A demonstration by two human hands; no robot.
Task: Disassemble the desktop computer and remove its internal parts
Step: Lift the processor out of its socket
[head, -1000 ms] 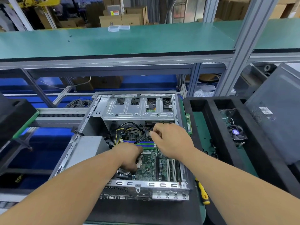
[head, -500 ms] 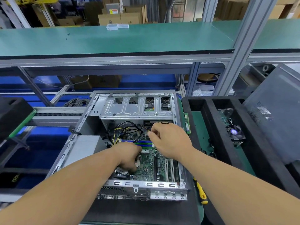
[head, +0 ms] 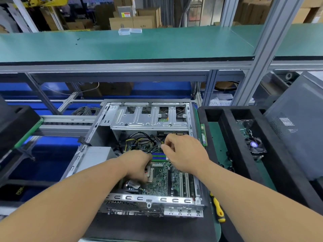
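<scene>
The open desktop case (head: 97, 130) lies on its side before me, its green motherboard (head: 160, 182) exposed. Black and yellow cables (head: 139, 140) run over the board below the silver drive cage (head: 148, 117). My right hand (head: 185, 151) hovers over the blue and green memory slots (head: 158, 157), fingers curled and pinching a thin black cable (head: 154, 149). My left hand (head: 138, 167) reaches down beside the processor socket, fingers curled under; what they hold is hidden. A grey power supply (head: 96, 158) sits at the case's left.
A black foam tray (head: 225, 137) stands right of the case, with a cooler fan (head: 254, 145) in one slot and a memory stick (head: 203, 135) against its left wall. A yellow-handled screwdriver (head: 218, 208) lies by the case. A grey side panel (head: 300, 123) leans at right.
Both hands have stayed over the motherboard with only slight finger shifts; the right hand has moved a little toward the memory slots with the cable.
</scene>
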